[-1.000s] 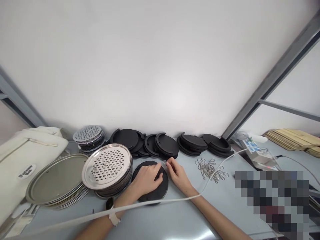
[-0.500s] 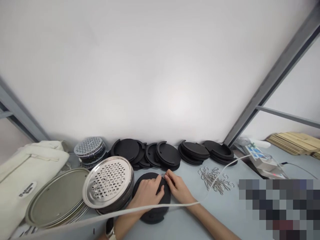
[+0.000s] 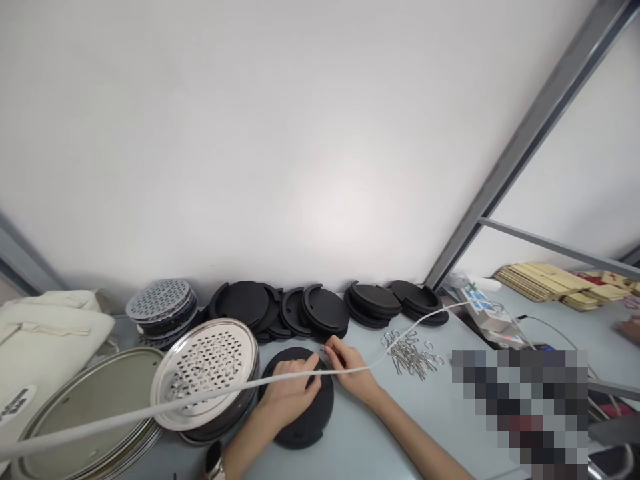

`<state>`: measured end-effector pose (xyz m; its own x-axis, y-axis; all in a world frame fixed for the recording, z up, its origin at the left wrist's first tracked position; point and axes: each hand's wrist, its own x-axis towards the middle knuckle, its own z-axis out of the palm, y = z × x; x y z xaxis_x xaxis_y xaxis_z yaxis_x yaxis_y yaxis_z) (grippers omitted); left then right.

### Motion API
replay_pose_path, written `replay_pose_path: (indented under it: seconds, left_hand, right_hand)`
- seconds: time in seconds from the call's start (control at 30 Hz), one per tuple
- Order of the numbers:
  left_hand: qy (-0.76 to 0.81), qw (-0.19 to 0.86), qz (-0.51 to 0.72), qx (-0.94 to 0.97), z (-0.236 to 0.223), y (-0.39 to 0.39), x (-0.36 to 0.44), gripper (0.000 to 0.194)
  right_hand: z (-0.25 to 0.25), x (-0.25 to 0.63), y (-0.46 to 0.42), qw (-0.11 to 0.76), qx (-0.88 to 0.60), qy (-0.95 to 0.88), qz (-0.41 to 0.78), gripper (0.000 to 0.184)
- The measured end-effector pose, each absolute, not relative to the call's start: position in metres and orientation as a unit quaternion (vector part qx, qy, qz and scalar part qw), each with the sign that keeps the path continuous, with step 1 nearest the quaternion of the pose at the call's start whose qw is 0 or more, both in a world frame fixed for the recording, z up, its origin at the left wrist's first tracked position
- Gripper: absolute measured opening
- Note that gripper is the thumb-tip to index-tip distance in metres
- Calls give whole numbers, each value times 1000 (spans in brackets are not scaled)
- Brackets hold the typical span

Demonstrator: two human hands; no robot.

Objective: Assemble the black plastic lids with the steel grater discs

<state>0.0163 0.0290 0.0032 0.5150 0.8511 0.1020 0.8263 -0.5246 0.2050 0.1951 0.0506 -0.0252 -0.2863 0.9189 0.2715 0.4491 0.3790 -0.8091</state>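
A round black plate [image 3: 305,421] with a notch in its near edge lies on the table in front of me. My left hand [image 3: 294,392] rests across its top, thumb and index finger apart, the index reaching toward the far right rim. At that rim my right hand [image 3: 345,363] pinches a small metal hook [image 3: 322,347]; its far end shows beside the fingertips, the rest is covered. Whether the hook touches the plate I cannot tell. To the right lies a pile of metal S-shaped hooks [image 3: 413,355].
Stacks of black plates [image 3: 326,310] line the wall. Left stand perforated silver plates [image 3: 213,367], grey perforated discs [image 3: 160,300], large oval trays [image 3: 100,400] and a cream bag [image 3: 55,340]. A white cable [image 3: 345,371] crosses before my hands. Boxes [image 3: 493,320] and tan boards [image 3: 543,280] are right.
The view has shifted, so the surroundings sit farther left. Both hands remain at the black plate; the right still pinches at its far right rim.
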Motion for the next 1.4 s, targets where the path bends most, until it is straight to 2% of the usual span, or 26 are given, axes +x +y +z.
replay_pose_path:
  seconds: [0.33,0.9,1.4]
  left_hand:
    - [463,76,124,874,2,25,13,17]
    - [454,58,118,881,3,22,11,15]
    - [465,62,111,876,5,23,14,13]
  right_hand:
    - [-27,191,42,347,-424,-769,330,20]
    - [-27,195,42,284,-450,-808,254,20]
    - [-21,201,40,248,-466,-804,274,23]
